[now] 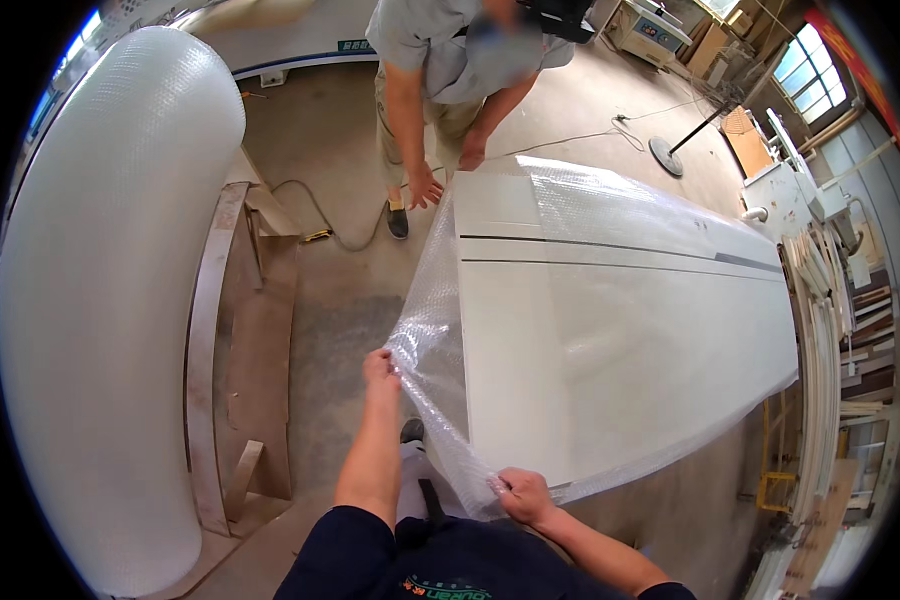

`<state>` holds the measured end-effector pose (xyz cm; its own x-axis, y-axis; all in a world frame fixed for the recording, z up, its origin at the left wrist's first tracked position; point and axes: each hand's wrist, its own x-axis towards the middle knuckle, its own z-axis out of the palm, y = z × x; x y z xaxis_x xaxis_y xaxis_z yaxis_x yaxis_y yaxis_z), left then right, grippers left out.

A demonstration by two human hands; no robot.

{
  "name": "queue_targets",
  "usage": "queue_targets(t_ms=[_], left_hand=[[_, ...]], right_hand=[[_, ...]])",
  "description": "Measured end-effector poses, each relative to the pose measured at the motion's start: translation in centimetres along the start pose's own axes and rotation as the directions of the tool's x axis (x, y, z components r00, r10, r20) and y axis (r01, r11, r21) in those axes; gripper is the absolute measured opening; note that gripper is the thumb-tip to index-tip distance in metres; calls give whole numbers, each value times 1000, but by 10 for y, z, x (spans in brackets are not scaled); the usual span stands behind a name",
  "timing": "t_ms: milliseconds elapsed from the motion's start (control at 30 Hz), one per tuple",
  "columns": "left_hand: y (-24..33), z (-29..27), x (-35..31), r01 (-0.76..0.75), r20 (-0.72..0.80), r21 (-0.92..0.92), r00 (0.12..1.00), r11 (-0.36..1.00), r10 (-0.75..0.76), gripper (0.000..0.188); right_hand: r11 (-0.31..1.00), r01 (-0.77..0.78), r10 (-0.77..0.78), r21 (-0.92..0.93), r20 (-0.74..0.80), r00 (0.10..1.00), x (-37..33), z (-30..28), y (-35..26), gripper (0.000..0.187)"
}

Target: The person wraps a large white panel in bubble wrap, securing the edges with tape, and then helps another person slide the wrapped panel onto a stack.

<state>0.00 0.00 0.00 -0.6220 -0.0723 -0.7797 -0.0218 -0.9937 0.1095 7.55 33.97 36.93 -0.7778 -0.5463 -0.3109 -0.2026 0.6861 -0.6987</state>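
Note:
A large white panel (510, 350) with two dark grooves lies before me, with clear bubble wrap (433, 300) under it and over part of its right side. My left hand (381, 367) grips the wrap's left edge, off the panel's end. Closed on the near edge of the wrap, by the panel's near left corner, is my right hand (526, 495). Between my hands the wrap is stretched in a slanting fold. Across the panel stands a co-worker (440, 90); one of their hands (426, 187) is spread near the far left corner, the other beside it.
A big roll of bubble wrap (110, 320) rests on a wooden stand (205, 370) at the left. A cable (355, 240) runs over the floor. Stacked strips (820, 330) stand at the right, and a round-based metal stand (667, 155) at the far right.

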Motion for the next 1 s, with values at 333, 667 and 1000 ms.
queue_targets(t_ms=[333,667,1000], left_hand=[[1,80,-182,-381,23,274,920,883,390,87],[-56,173,-264,-355,365,453,911,818,193,30],[-234,267,-236,-471,435,880,852,64,293,66]], right_hand=[[997,-11,13,72,-40,999,-26,8,28,18],[944,-22,52,329,-84,995,-103,-31,86,21],[972,-108,151,209,-204,967,-127,29,192,34]])
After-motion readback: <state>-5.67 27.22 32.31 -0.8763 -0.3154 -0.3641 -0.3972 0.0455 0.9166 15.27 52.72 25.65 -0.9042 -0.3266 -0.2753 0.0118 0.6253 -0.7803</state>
